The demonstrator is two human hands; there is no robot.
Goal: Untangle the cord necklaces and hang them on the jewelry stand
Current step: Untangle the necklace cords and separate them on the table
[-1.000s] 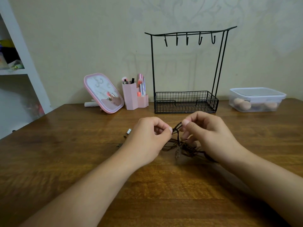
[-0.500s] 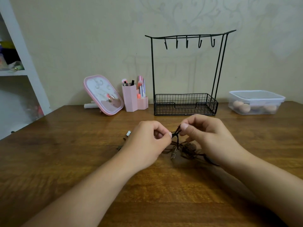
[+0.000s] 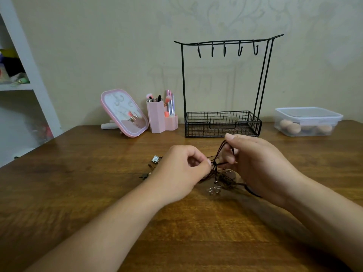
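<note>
Fingertips of the left hand pinch a knot in the cord necklaces; the right hand pinches strands raised toward the jewelry stand. Taut cords slant up to the right, and the tangle rests on the table between both hands.

1. Cord necklaces: dark brown and black cords, silver pendant.
2. Jewelry stand: black wire, grid-patterned basket.
3. Table: brown wood grain.
4. Mirror: pink frame.
5. Brush holder: pale pink.
6. Storage box: clear, holding beige sponges.
7. Wall: cream, faint scrollwork pattern.
8. Shelf unit: white.
</note>
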